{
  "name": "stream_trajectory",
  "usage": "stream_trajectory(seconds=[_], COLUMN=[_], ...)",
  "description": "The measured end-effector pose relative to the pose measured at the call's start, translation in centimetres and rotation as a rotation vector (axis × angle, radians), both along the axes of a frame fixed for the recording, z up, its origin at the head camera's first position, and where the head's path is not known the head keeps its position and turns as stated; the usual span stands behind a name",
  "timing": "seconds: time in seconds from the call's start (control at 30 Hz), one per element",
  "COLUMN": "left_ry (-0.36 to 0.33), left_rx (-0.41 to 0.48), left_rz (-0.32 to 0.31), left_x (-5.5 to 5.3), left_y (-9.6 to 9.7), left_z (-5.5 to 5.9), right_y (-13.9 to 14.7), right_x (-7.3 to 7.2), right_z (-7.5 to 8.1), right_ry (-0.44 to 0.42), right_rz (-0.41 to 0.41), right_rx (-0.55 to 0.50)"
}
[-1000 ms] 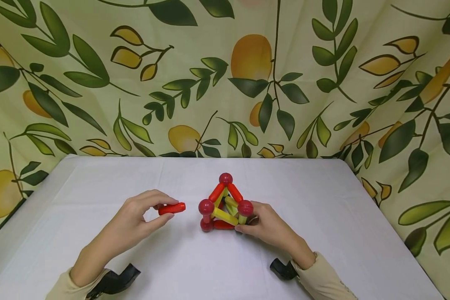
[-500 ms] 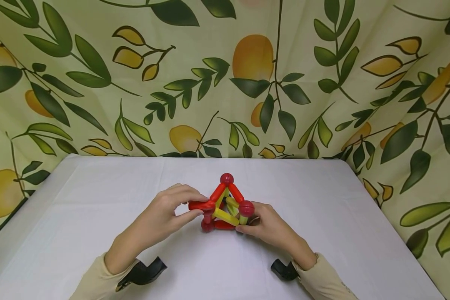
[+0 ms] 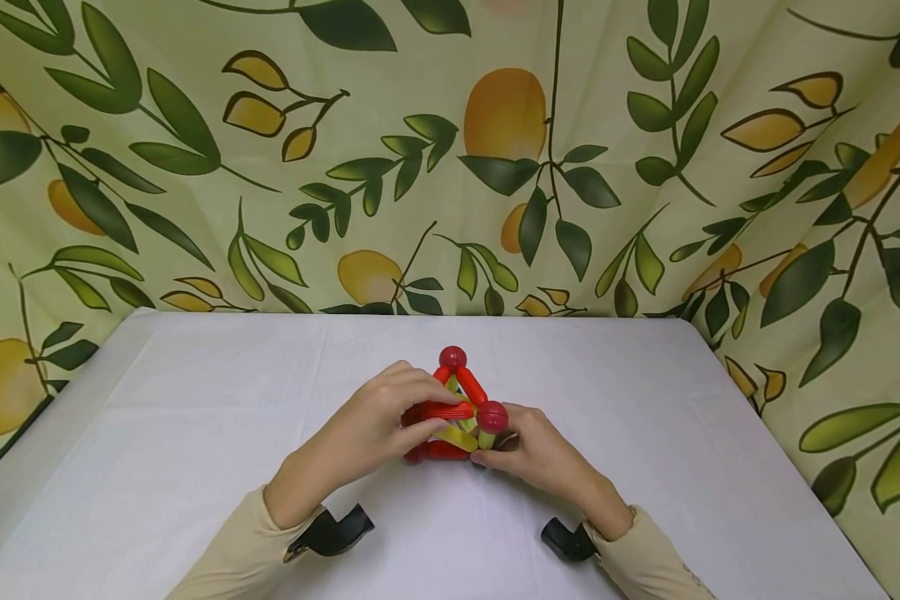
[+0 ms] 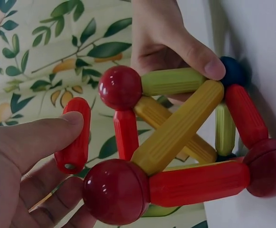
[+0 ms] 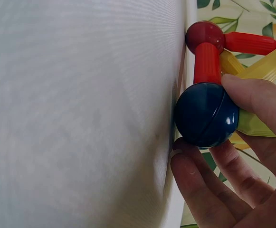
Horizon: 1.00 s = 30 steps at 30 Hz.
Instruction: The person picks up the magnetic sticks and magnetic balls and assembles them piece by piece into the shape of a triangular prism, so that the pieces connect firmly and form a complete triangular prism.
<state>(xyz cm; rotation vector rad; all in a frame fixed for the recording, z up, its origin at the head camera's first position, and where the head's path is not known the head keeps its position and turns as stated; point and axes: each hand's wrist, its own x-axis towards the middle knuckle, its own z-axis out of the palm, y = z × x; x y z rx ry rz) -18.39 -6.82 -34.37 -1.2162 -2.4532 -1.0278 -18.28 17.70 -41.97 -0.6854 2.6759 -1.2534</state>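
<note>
My left hand point(image 3: 378, 421) pinches a loose red magnetic rod point(image 3: 450, 411) between thumb and fingers, level above the front of a frame of magnetic rods and balls point(image 3: 472, 386). In the left wrist view the red rod point(image 4: 76, 142) shows a metal tip and stands apart from the frame's nearest red ball point(image 4: 116, 191). Yellow rods point(image 4: 176, 128) cross inside the frame. My right hand point(image 3: 543, 450) grips the frame's lower right corner; in the right wrist view its thumb and fingers lie about a dark blue ball point(image 5: 206, 115). My left hand hides the frame's left side in the head view.
The frame stands on a table with a white cloth point(image 3: 232, 375). Behind it hangs a curtain point(image 3: 390, 192) printed with leaves and fruit. A black wrist mount point(image 3: 337, 532) sits on the left sleeve, another black mount point(image 3: 567, 540) on the right.
My left hand has carried the red rod rightward, from beside the frame to above its front. My right hand and the frame have stayed in place.
</note>
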Motion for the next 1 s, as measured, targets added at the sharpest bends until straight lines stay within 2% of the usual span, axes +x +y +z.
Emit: stream_trajectory(seconds=[0.2,0.4,0.8,1.0], left_ry=[0.011,0.032,0.031,0.012], left_rx=[-0.038,-0.039,-0.055,-0.058], left_rz=[-0.002,-0.006,-0.013,-0.005], left_x=[-0.3,-0.7,-1.1,-1.0], left_y=[0.4,0.6,0.9,0.7], left_z=[-0.2,-0.4,-0.7,-1.1], right_y=[0.1,0.1,0.2,0.1], right_x=[-0.1,-0.1,-0.1,0.0], right_z=[0.1,0.2,0.2,0.2], right_ry=[0.008,0.026,0.036,0.006], right_rz=[0.008,0.0,0.003,0.002], right_rx=[-0.002,0.017,0.006,0.003])
